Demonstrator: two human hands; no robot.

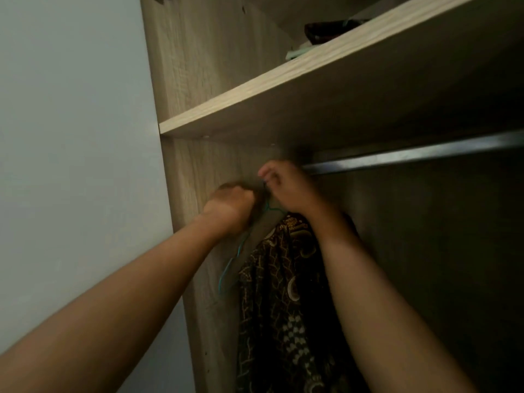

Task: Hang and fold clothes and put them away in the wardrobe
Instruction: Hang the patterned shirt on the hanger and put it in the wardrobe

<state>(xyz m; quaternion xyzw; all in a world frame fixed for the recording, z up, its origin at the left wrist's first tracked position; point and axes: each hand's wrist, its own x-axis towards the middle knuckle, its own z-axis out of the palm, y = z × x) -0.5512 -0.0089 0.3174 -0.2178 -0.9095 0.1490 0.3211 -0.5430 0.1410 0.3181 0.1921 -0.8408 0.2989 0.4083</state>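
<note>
Batik shirt [283,293]: hangs long-axis down from teal hanger [226,275], below the rail [411,156].
Left hand [231,205]: clenched; holding what, cannot tell.
Right hand [286,185]: pinches hanger top.

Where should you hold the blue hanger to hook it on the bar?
Pinch the hanger at its thin neck, just under the hook, coming from below and in front, as the right hand seems to do. The patterned garment covers one shoulder, and the hook must stay free to go over the rail above.
</note>
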